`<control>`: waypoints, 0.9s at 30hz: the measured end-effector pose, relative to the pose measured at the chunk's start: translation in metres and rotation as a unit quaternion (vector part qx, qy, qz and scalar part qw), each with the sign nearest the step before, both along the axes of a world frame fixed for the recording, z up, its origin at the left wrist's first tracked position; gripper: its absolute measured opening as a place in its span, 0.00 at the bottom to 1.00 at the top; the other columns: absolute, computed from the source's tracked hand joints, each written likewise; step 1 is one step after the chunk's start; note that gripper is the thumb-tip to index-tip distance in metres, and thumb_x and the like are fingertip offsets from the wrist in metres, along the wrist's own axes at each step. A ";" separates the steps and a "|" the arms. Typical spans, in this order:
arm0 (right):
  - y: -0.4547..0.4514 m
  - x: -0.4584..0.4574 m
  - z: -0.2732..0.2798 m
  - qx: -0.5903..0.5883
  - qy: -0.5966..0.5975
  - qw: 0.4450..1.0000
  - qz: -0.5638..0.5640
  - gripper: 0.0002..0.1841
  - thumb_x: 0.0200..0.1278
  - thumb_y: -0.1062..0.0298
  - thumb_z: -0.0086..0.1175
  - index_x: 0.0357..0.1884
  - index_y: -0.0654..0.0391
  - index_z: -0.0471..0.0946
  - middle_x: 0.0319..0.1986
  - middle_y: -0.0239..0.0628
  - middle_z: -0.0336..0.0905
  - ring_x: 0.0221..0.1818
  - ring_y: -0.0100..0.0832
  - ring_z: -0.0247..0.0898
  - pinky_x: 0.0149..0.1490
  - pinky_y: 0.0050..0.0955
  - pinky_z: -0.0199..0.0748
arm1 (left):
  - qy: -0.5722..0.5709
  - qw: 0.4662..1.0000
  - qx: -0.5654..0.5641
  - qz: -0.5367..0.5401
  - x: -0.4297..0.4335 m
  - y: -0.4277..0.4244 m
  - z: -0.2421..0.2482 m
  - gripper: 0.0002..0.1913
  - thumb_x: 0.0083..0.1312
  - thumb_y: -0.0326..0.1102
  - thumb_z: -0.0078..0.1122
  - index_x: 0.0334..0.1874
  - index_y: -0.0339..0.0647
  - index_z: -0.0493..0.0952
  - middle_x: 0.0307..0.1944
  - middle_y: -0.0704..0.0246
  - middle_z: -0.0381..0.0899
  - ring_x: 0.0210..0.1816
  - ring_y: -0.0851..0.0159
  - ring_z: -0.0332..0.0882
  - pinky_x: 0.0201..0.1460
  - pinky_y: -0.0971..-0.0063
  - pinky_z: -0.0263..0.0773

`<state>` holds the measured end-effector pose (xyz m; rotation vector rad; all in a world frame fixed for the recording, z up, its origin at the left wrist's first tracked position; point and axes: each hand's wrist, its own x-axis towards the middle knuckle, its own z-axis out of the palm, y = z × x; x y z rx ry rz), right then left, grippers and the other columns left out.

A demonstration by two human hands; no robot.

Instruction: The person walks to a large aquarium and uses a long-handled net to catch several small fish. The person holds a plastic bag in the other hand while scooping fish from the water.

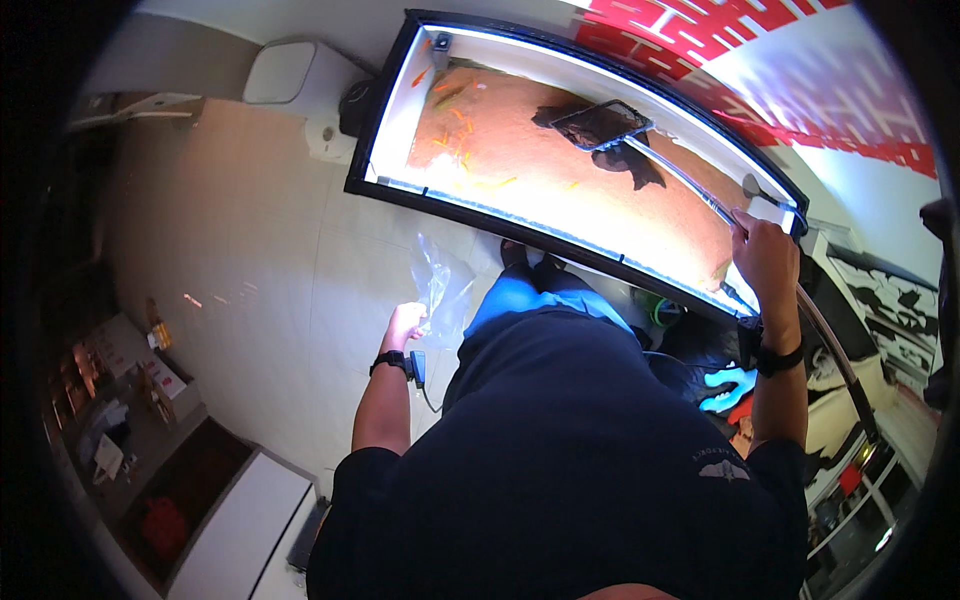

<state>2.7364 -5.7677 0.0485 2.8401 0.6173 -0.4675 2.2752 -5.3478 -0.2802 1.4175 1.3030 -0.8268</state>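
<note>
My right hand [765, 255] grips the long metal handle [832, 337] of an aquarium net. The net's dark square frame [604, 125] lies over the right-centre of a lit, black-rimmed fish tank [480, 219]. Below it spreads a dark shape [630, 165]; whether this is the mesh, a fish or a shadow I cannot tell. Several small orange fish [461, 120] show over the tank's brownish-orange bottom, mostly towards its left end. Down at my left side, my left hand [407, 322] is closed on a clear plastic bag [435, 281], which hangs apart from the tank.
A white bin-like container [300, 71] stands beyond the tank's left end. A green-rimmed item [664, 309] and a bright blue object [727, 388] lie below the tank's right side. At lower left are a cluttered table [112, 427] and a white cabinet top [240, 525].
</note>
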 end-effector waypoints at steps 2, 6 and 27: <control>0.001 0.003 -0.007 0.010 -0.017 0.999 0.029 0.15 0.67 0.61 0.55 0.53 0.54 0.82 0.35 0.48 0.84 0.35 0.44 0.83 0.42 0.39 0.81 | 0.011 1.000 0.010 0.016 -0.006 -0.005 0.004 0.16 0.67 0.42 0.53 0.48 0.38 0.80 0.38 0.64 0.83 0.17 0.68 0.75 0.17 0.75 0.69; 0.002 0.007 -0.023 0.049 -0.007 0.997 0.061 0.16 0.68 0.62 0.54 0.54 0.55 0.81 0.35 0.46 0.85 0.33 0.42 0.83 0.40 0.38 0.81 | -0.001 0.997 0.052 0.057 -0.030 -0.009 0.013 0.15 0.65 0.39 0.52 0.45 0.37 0.80 0.29 0.65 0.81 0.20 0.67 0.78 0.20 0.75 0.72; 0.201 -0.005 -0.055 -0.015 0.111 0.993 -0.032 0.15 0.73 0.59 0.46 0.47 0.57 0.81 0.41 0.46 0.84 0.43 0.45 0.81 0.54 0.42 0.75 | 0.004 0.999 -0.013 0.051 -0.075 0.153 -0.013 0.20 0.67 0.38 0.48 0.57 0.38 0.77 0.44 0.64 0.83 0.23 0.64 0.80 0.21 0.74 0.73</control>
